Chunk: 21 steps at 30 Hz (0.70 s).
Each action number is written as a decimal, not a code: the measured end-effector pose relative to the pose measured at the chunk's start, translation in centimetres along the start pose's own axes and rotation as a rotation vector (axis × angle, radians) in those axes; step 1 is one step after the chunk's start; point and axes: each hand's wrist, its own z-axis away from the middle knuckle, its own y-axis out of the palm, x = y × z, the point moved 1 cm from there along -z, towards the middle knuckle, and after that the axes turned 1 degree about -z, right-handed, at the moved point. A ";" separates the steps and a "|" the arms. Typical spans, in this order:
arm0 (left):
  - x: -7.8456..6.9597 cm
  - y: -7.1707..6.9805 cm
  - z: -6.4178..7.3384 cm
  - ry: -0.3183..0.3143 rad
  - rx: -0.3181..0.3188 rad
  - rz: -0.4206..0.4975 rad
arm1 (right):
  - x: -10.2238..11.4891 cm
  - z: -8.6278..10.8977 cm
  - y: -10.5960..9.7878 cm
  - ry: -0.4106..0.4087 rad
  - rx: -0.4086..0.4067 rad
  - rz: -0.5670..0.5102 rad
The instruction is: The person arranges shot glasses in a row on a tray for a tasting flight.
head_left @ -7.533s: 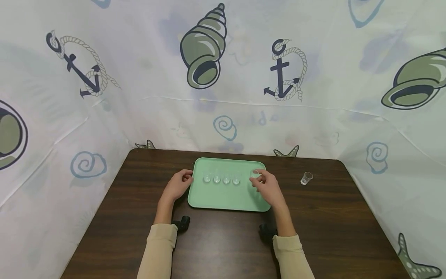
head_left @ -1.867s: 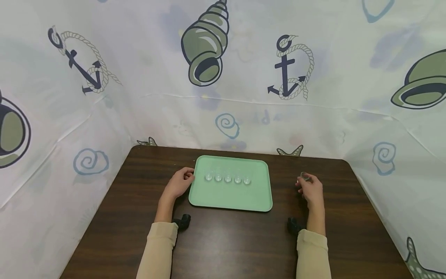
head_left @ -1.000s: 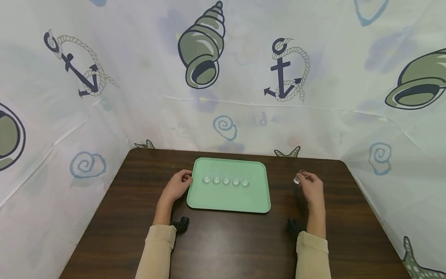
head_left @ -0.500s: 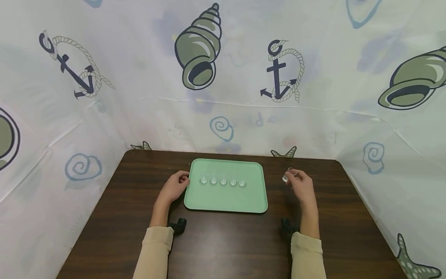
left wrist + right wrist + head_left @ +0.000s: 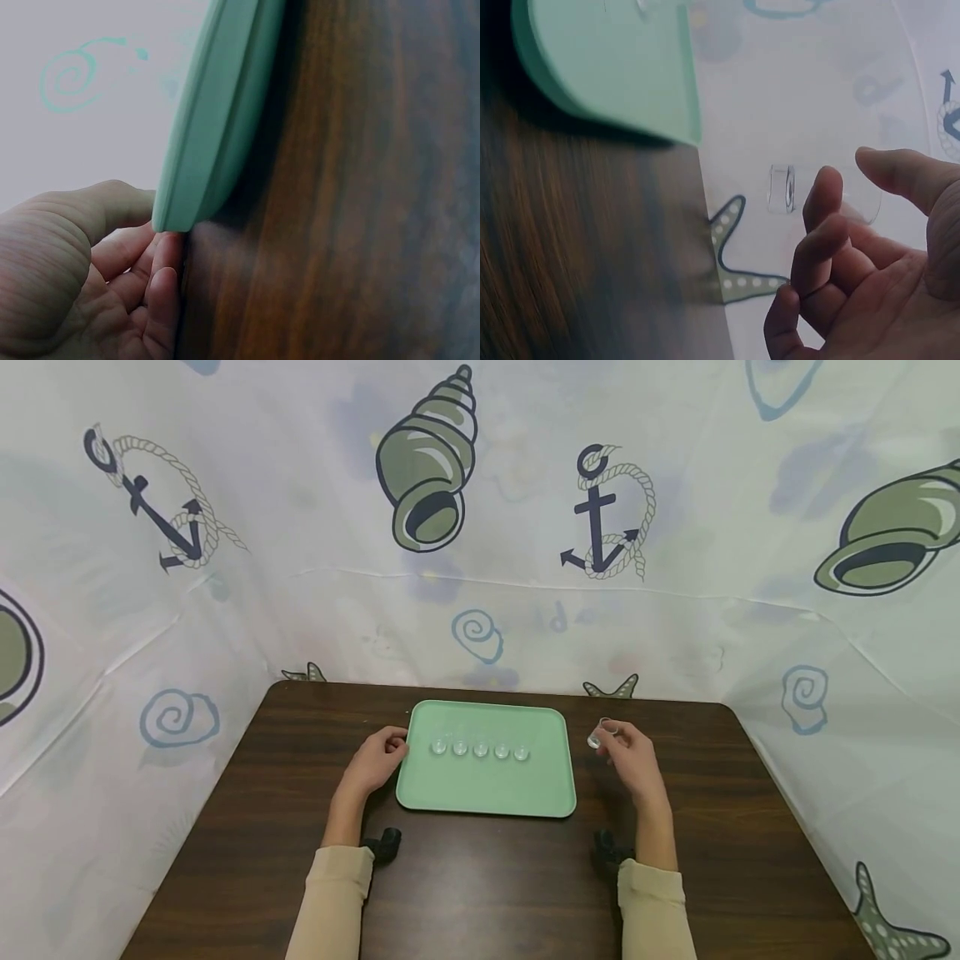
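Observation:
My right hand (image 5: 633, 764) pinches a small clear shot glass (image 5: 595, 740) in the air just right of the green tray (image 5: 487, 793). In the right wrist view the glass's thick base (image 5: 781, 189) points toward the tray side, and the fingers curl around its thin, see-through wall. Several matching clear glasses (image 5: 481, 750) stand in a row across the middle of the tray. At the tray's left edge, my left hand (image 5: 375, 764) grips the rim. The left wrist view has the thumb (image 5: 124, 204) against the tray's rim (image 5: 214, 120), with fingers curled below.
The tray lies near the back edge of a dark wooden table (image 5: 480, 885). A white cloth (image 5: 525, 635) printed with shells and anchors hangs behind and at both sides. Black wrist cameras (image 5: 386, 846) sit under both forearms.
My right hand set one glass at the row's right end, then picked up another from the table at right and has carried it left toward the tray. The left hand has stayed on the rim.

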 end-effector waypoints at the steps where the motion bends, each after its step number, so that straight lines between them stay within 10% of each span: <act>1: 0.0 0.0 0.0 0.000 0.000 -0.002 | 0.0 0.0 0.2 -0.001 0.008 0.001; 21: 0.6 0.1 -0.5 0.011 0.004 -0.020 | 0.0 -0.2 4.2 -0.094 0.112 -0.004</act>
